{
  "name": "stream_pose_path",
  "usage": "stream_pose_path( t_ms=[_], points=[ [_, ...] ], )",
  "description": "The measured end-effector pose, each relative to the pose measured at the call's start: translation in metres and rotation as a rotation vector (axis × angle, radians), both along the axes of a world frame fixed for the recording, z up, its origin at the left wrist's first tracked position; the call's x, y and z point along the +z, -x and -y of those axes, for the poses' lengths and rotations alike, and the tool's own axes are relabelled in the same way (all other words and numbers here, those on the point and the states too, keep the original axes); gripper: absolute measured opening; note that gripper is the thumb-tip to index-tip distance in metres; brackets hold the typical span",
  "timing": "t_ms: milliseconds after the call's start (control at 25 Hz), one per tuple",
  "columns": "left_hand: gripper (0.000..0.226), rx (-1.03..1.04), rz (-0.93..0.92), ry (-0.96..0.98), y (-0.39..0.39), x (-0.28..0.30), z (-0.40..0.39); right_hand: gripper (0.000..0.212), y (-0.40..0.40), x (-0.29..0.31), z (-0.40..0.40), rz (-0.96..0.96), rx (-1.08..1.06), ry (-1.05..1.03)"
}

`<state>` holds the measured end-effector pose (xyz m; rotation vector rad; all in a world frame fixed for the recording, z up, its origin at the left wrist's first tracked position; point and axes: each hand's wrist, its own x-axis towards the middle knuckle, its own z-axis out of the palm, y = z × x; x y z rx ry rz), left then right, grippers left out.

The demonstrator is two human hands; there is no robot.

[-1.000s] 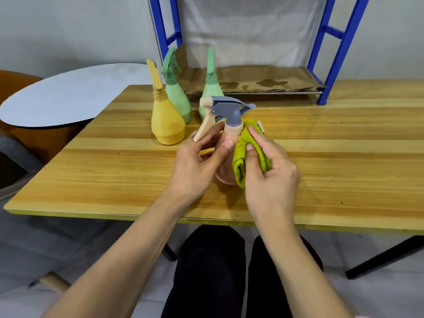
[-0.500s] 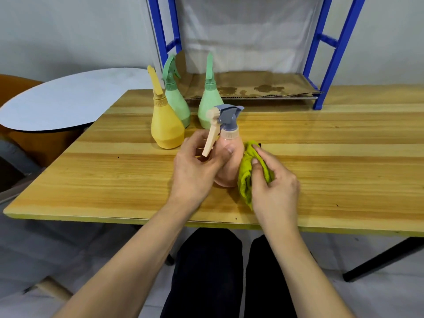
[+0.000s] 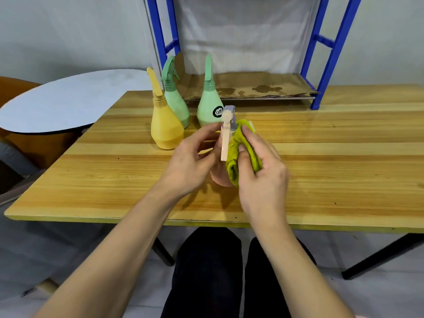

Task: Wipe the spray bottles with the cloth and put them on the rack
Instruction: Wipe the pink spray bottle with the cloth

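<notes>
At centre frame your left hand (image 3: pixel 191 164) grips the pink spray bottle (image 3: pixel 222 177) just above the tabletop (image 3: pixel 344 157), while your right hand (image 3: pixel 263 173) pinches the soft cloth (image 3: pixel 238 152) against it. It is probably light, smooth plastic; hold the neck firmly.

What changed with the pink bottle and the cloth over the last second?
The pink bottle was turned in the left hand, its trigger swinging to face the camera. The right hand slid the green cloth down and back up. Both grips held; the three other bottles stayed put.
</notes>
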<state>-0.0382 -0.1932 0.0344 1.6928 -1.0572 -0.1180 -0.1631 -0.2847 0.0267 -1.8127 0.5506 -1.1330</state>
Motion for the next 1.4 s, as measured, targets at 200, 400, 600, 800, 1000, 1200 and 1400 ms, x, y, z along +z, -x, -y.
stream_pose_path(
  t_ms=[200, 400, 600, 800, 1000, 1200, 1400],
  points=[
    [0.035, 0.051, -0.028, 0.023, 0.004, 0.001, 0.0, 0.035, 0.013, -0.013, 0.005, -0.088, -0.061, -0.07],
    [0.032, 0.153, -0.009, 0.055, 0.011, 0.004, 0.001, 0.036, 0.006, -0.01, 0.008, 0.005, 0.056, -0.092],
    [0.046, 0.202, 0.123, -0.154, 0.002, 0.005, 0.001, 0.032, 0.008, -0.019, 0.01, -0.073, 0.0, -0.062],
    [0.045, 0.302, 0.154, -0.095, 0.013, 0.004, 0.004, 0.036, 0.01, -0.028, 0.0, -0.109, 0.017, 0.025],
    [0.046, 0.248, 0.08, -0.165, 0.015, 0.009, 0.003, 0.049, 0.023, -0.019, 0.01, -0.352, -0.021, 0.207],
    [0.038, 0.336, 0.034, -0.131, 0.006, 0.009, -0.001, 0.042, 0.038, -0.029, 0.02, -0.545, -0.212, 0.464],
    [0.033, 0.413, -0.078, 0.07, 0.011, 0.028, 0.007, 0.046, 0.038, -0.043, 0.007, -0.485, -0.132, 0.443]
  ],
)
